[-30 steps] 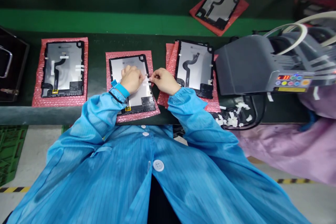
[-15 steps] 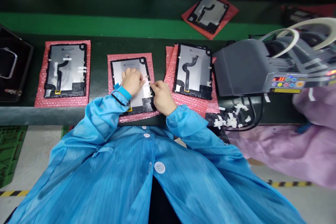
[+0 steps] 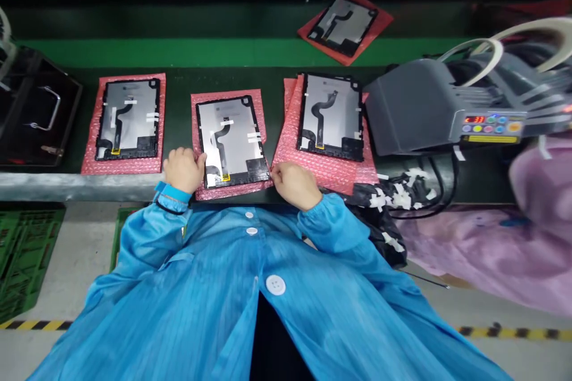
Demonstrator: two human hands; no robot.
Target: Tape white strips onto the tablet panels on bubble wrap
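In front of me a tablet screen assembly [image 3: 241, 152] lies back up on a pink bubble-wrap sheet [image 3: 227, 97]. Its silver back carries a dark flex cable [image 3: 220, 146] and white tape strips [image 3: 254, 137]. My left hand [image 3: 182, 170] rests at the left side, thumb against the edge of the assembly and fingers loosely bent over the bench, holding nothing visible. At the lower right corner, my right hand [image 3: 295, 183] has its thumb and fingertips pinched together at the bubble-wrap edge, close to the frame; the exact grip is partly hidden.
Similar screen assemblies lie on bubble wrap to the left [image 3: 129, 119] and right [image 3: 333, 116]; another [image 3: 344, 27] sits farther back. A grey machine [image 3: 415, 107] with a lit display stands right, white tape scraps [image 3: 400, 196] below it. A person's pink sleeve [image 3: 540, 190] shows far right.
My left hand has moved off the screen back to its left edge, uncovering the flex cable and tape. My right hand has slid down from the right side to the lower right corner.
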